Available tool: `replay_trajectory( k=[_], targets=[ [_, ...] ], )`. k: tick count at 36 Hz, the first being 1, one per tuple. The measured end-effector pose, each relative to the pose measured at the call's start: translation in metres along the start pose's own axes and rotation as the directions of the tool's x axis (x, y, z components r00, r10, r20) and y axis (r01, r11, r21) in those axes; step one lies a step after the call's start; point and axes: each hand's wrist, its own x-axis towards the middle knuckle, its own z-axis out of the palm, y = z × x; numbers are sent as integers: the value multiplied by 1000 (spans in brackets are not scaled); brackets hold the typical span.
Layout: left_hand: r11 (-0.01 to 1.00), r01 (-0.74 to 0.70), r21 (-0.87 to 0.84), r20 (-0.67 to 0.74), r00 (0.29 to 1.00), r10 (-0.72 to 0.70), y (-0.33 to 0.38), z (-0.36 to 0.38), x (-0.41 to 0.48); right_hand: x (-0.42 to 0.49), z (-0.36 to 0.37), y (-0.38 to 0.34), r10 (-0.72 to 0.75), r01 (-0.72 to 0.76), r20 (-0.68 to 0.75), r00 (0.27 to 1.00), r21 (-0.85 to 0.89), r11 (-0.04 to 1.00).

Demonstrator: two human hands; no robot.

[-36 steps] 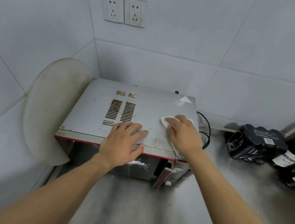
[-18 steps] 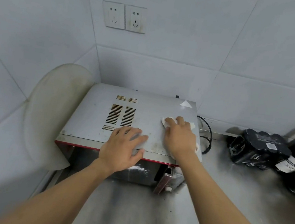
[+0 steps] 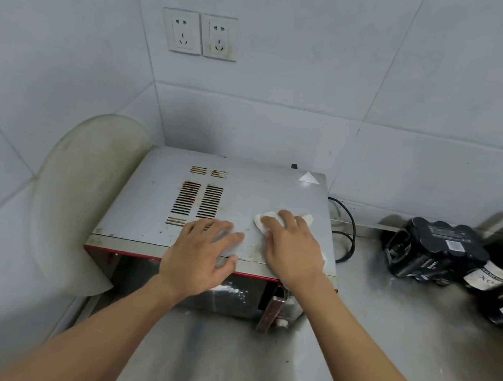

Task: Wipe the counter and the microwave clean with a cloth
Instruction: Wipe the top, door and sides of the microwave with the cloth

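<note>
At frame centre, on a steel counter (image 3: pixel 382 349), one microwave (image 3: pixel 159 204), seen from above, its grey top stained and rusty around the vent slots. Front face largely hidden under the red-trimmed front edge and behind two forearms; only a glimpse of a tilted dark-red handle (image 3: pixel 272 310) at the lower right of the door.

On the right part of the top, one white cloth (image 3: pixel 264 218), mostly covered by the right hand (image 3: pixel 295 252). Only the far edge, one corner past the fingertips and a scrap beside the wrist on show. Fingers spread over it and pressing down, not pinching. Left hand (image 3: pixel 198 253) flat on the bare top near the front edge, fingers apart and holding nothing (tips just short of the vents, well clear of the cloth).

At upper left of centre, two wall sockets (image 3: pixel 183 31) side by side. At left, one pale rounded board (image 3: pixel 78 194) leaning against the tiles, its lower end tucked behind the microwave. Right of the microwave, one black cable (image 3: pixel 351 234) looping over the counter, both ends out of sight.

At the right edge, one black shrink-wrapped pack (image 3: pixel 436 251), contents hard to make out. Beside it a dark labelled bottle (image 3: pixel 493 274), lettering too blurred to read. Further bottles cut off by the frame, number impossible to tell.
</note>
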Motion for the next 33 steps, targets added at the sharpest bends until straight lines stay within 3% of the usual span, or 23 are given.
replay_trajectory(
  k=[6, 14, 21, 27, 30, 33],
  targets=[
    [1000, 4, 3, -5, 1000, -4, 0, 0, 1, -35, -6, 11, -179, 179, 5, 984, 39, 983],
    [1000, -15, -2, -26, 1000, 14, 2, -2, -1, 4, -8, -4, 14, -16, 81, 997, 20, 1000],
    [1000, -9, -12, -31, 999, 9, 0, 0, -1, -34, -12, 17, -258, 251, 76, 963, 95, 963],
    [1000, -4, 13, -10, 1000, 4, 1, -2, -1, 16, -10, 5, -23, 14, 91, 996, 108, 994],
    [1000, -6, 14, -11, 1000, 6, 1, -3, -1, 13, -7, 5, -28, 20, 91, 995, 91, 996],
    [1000, -4, 9, -11, 1000, 4, 2, -3, -2, -9, -7, 10, -122, 114, 73, 990, 113, 987]
  ],
)
